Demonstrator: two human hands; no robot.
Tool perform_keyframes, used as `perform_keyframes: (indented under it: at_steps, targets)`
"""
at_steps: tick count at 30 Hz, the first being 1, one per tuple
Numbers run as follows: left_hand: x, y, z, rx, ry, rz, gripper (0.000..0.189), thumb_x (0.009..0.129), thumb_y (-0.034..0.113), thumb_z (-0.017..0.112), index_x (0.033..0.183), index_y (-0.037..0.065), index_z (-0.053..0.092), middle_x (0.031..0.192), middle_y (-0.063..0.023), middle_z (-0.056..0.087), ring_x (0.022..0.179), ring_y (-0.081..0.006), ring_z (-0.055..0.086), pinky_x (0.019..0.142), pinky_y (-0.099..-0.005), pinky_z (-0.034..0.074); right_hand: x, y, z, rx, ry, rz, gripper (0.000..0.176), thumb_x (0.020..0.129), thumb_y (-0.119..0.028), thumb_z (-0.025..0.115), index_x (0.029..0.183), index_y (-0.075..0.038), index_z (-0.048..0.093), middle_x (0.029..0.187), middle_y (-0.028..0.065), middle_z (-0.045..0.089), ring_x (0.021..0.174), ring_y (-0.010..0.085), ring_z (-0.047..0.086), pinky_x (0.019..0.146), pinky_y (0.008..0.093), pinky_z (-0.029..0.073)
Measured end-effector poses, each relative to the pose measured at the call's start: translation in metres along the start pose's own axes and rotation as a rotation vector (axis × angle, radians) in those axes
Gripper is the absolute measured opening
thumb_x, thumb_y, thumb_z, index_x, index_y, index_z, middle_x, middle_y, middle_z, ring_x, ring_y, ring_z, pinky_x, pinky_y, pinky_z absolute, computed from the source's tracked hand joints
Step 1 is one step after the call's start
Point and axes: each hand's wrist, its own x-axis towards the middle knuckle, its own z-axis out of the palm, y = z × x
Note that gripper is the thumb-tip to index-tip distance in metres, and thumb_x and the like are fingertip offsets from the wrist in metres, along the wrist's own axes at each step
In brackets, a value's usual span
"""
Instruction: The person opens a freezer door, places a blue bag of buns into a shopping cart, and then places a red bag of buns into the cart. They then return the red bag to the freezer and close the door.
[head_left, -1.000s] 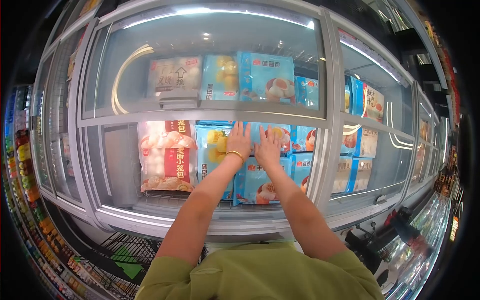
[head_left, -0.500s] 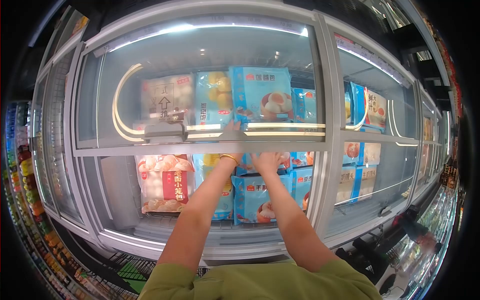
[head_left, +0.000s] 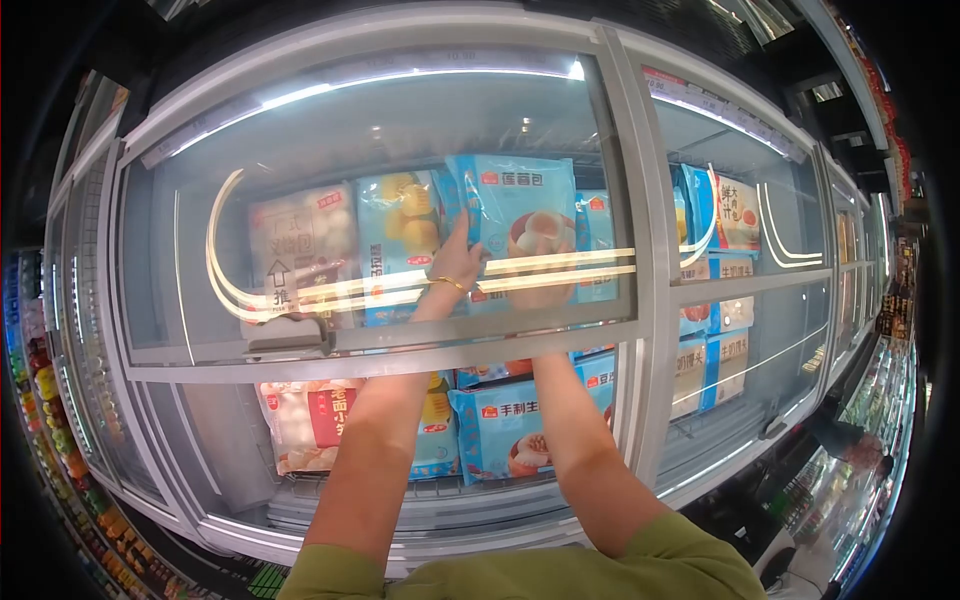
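Note:
Both my arms reach under the sliding glass lid into a freezer. My left hand, with a gold bracelet at the wrist, has its fingers against the left edge of an upright blue bag with a picture of buns. Seen through the glass, my right hand is on the lower front of the same bag, its fingers blurred by reflections. Left of the bag stands a blue bag with yellow pieces. Below it lies another blue bag.
White-and-red bags stand at the lower left, a pale bag behind the glass. More bags fill the right compartment. A dark handle is on the lid. Shelves line the left; a person's hand shows at right.
Both hands have moved further in and up along the upright blue bag. The view has shifted, and the lid's edge appears lower on the left.

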Motion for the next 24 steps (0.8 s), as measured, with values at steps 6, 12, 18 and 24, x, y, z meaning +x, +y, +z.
perform_keyframes:
  at_steps: [6,12,18,24]
  targets:
    - [-0.007,0.014,-0.010,0.091,0.067,-0.082,0.068,0.086,0.014,0.052,0.144,0.013,0.019,0.131,-0.0158,0.048,0.110,-0.0351,0.053,0.088,-0.0418,0.044,0.000,0.005,-0.002,0.027,-0.231,0.015,0.073,0.077,-0.051,0.063,0.135,-0.011,0.042,0.139,0.0276,0.032,0.129,0.0482,0.026,0.105,0.0588,0.023]
    - [-0.017,-0.002,-0.016,0.090,0.167,-0.083,0.070,0.084,0.011,0.052,0.145,0.013,0.018,0.140,-0.0183,0.036,0.122,-0.0352,0.043,0.093,-0.0433,0.042,-0.007,0.003,0.001,0.023,-0.223,-0.028,0.072,0.079,-0.055,0.059,0.136,-0.016,0.043,0.142,0.0258,0.029,0.127,0.0482,0.029,0.104,0.0580,0.026]
    - [-0.144,0.016,-0.050,0.535,-0.220,0.141,0.047,0.082,0.021,0.061,0.125,0.006,0.049,0.118,-0.0216,0.055,0.113,-0.0381,0.049,0.088,-0.0432,0.044,-0.019,-0.015,-0.035,0.360,-0.599,-0.278,0.056,0.080,-0.044,0.061,0.125,-0.010,0.053,0.120,0.0199,0.055,0.111,0.0370,0.052,0.090,0.0458,0.043]
    - [-0.271,0.092,-0.164,0.388,0.375,0.541,0.016,0.078,0.014,0.067,0.091,0.006,0.066,0.080,-0.0092,0.065,0.067,-0.0231,0.064,0.055,-0.0313,0.050,-0.004,-0.110,-0.219,0.914,-0.780,-0.335,0.017,0.083,-0.011,0.063,0.097,-0.003,0.066,0.092,0.0140,0.066,0.077,0.0237,0.066,0.066,0.0340,0.052]
